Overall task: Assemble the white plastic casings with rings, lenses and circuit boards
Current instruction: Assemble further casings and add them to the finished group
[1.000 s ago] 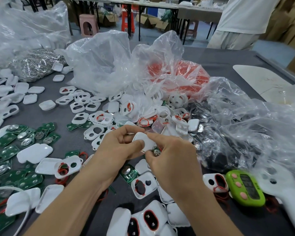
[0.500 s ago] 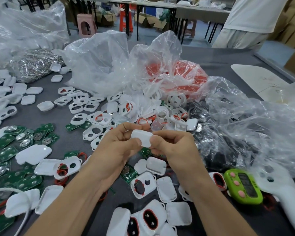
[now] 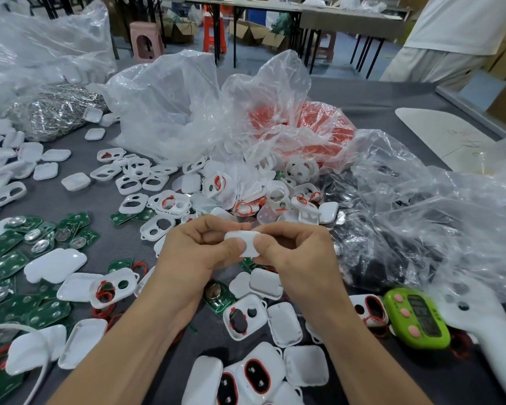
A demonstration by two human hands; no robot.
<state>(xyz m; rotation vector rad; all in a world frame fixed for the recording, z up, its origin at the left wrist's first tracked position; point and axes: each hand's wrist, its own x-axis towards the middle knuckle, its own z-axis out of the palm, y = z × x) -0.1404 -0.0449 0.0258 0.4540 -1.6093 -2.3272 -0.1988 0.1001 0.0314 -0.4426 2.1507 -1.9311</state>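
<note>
The left forearm (image 3: 129,346) is stretched in from 7 o'clock, the right forearm (image 3: 360,346) from 5 o'clock. The left hand (image 3: 196,252) and right hand (image 3: 300,252) are held together, fingers curled, thumbs pressed on one white casing (image 3: 243,241).

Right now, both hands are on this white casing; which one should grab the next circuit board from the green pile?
Left, probably. The left hand sits nearer the green pile; the right hand would cross over, and can hold the white casing.

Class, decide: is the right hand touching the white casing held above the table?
Touching. The head view shows the right hand pinching the white casing, thumb pressed on its near face.
</note>
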